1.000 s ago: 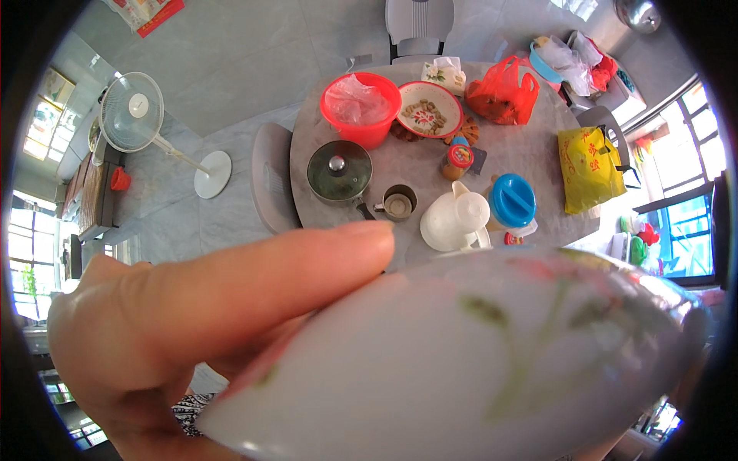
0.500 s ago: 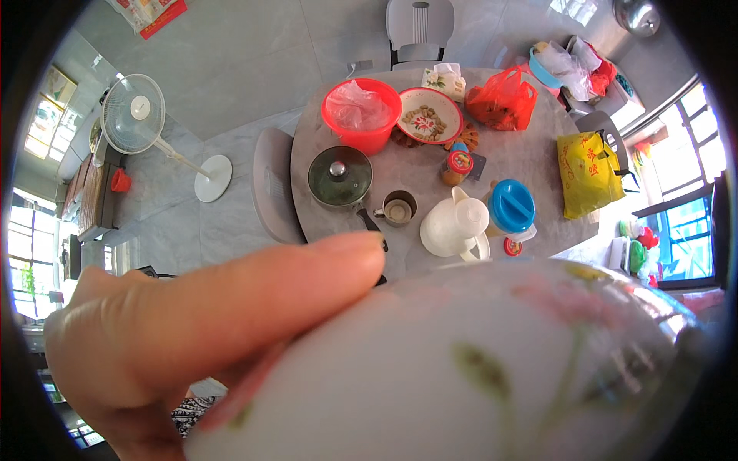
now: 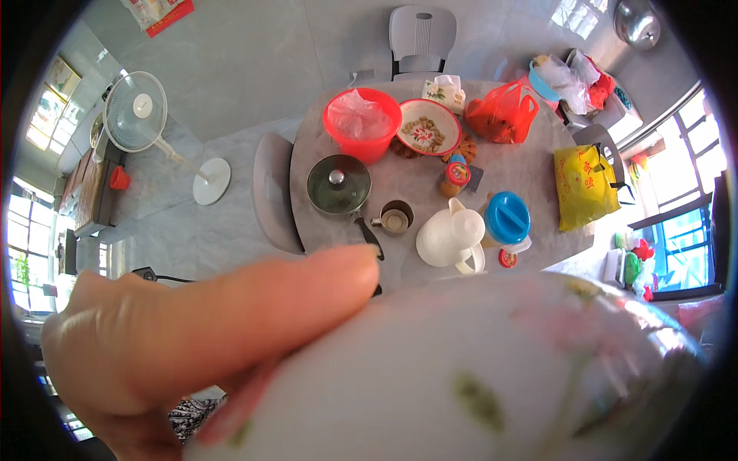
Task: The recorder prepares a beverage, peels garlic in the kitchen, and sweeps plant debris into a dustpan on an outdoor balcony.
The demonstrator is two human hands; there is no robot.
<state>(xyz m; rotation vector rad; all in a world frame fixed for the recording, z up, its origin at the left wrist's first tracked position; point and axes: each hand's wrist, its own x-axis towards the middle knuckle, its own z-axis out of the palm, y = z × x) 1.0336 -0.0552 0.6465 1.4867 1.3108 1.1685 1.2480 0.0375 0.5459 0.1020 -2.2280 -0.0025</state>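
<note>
biggest first: grey worktop (image 3: pixel 530 173), then red basin (image 3: pixel 369 150) and lidded pan (image 3: pixel 355 186) on its left side, white jug (image 3: pixel 442 240) right of the pan. next the flowered bowl (image 3: pixel 430 361), right up in my view, so it only looks huge. i'd read it as glazed ceramic: stiff, fairly light, slick, likely to chip if dropped. i'd pinch the rim, thumb one side, fingers the other, plus support under the base. it's held up in front of the worktop's near edge, touching the left hand (image 3: pixel 165 334) and mostly to its right. that hand grips the bowl's left end, one digit along the upper edge. right hand not visible, can't tell its state. smallest: metal mug (image 3: pixel 395 220) between pan and jug, red cap (image 3: pixel 507 259) right of the jug.
</note>
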